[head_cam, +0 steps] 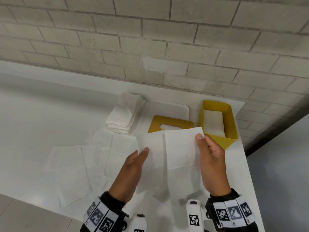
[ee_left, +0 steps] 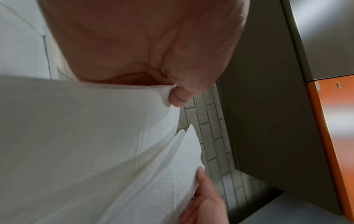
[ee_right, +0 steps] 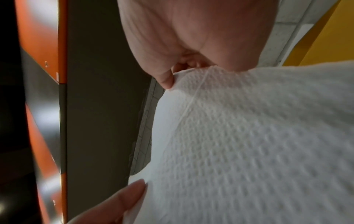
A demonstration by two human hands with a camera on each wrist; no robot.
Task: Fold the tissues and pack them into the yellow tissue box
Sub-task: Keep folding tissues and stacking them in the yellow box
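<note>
Head view: left hand (head_cam: 132,166) and right hand (head_cam: 211,158) fingers pinch a tissue (head_cam: 173,151) above the counter (head_cam: 50,114), mid-fold. Next: crease it, place in yellow box (head_cam: 229,114).

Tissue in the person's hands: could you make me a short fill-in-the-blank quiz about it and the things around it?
1. Both hands, left hand and right hand, hold one white ____.
2. The open box is coloured ____.
3. The box's lid lies to the ____ of it on the table.
4. Inside the box lie folded ____.

Missing words: tissue; yellow; left; tissues
</note>
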